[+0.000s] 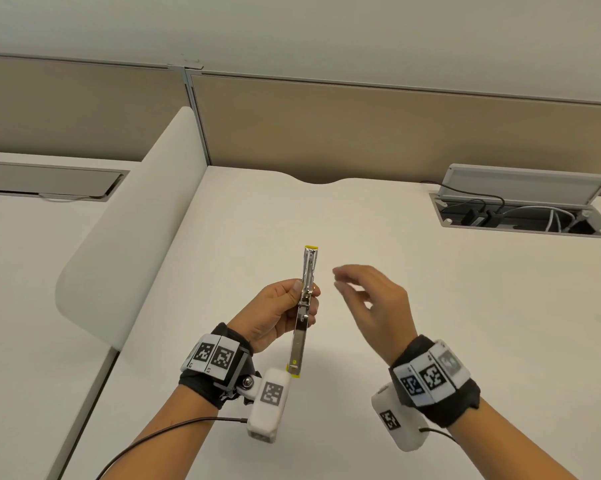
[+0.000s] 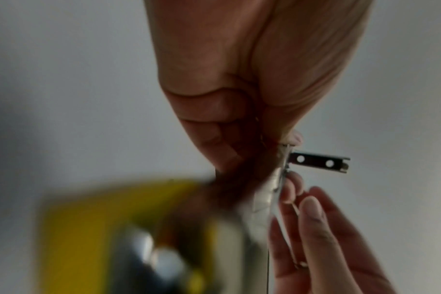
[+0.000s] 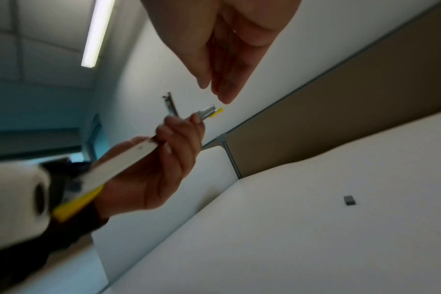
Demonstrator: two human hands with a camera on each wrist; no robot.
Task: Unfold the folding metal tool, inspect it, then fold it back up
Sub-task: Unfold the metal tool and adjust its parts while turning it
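The folding metal tool point(image 1: 305, 306) is spread out almost straight, silver with a yellow tip at each end, and is held upright above the desk. My left hand point(image 1: 292, 297) grips it at the middle hinge, thumb on one side and fingers curled behind. In the left wrist view a small perforated metal arm point(image 2: 317, 161) sticks out sideways from the tool beside my left hand point(image 2: 239, 89). My right hand point(image 1: 349, 282) hovers just right of the tool, fingers relaxed and holding nothing. The right wrist view shows the tool point(image 3: 129, 157) below my right hand point(image 3: 227, 59).
A white desk point(image 1: 430, 323) lies under both hands. A white rounded divider point(image 1: 126, 244) stands to the left, and a tan partition point(image 1: 361, 133) runs along the back. An open cable tray point(image 1: 520, 216) with wires is at the back right. A small dark piece point(image 3: 349, 202) lies on the desk.
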